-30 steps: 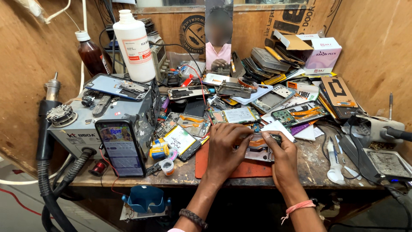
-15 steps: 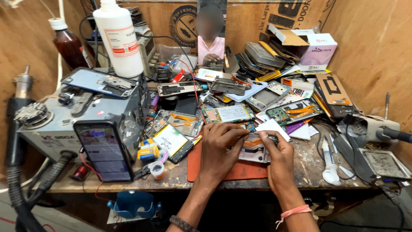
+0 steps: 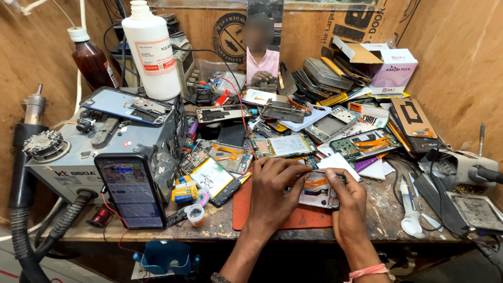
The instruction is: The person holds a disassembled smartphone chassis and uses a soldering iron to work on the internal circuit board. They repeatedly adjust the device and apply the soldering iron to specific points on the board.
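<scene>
Fingers (image 3: 293, 173) of both hands stay clamped on the opened phone (image 3: 317, 189), left hand (image 3: 272, 194) over its near end, right hand (image 3: 348, 204) at its far edge. Nothing has shifted lately; it still sits low over the orange mat (image 3: 241, 207) on the surface (image 3: 387, 220), work continuing in place.

The opened phone (image 3: 319, 189) lies flat on the orange mat (image 3: 293, 215), near the front edge of the workbench (image 3: 387, 220). Its back cover is off, so its inside shows. The inside is grey metal with an orange strip near the top and small dark parts. Its long side runs left to right. The left hand (image 3: 272, 194) lies over its left end, with the fingers curled on the top edge. The right hand (image 3: 348, 202) holds its right end, with the fingertips pressed on the inside. The hands hide both ends of the phone, so only the middle shows.
</scene>
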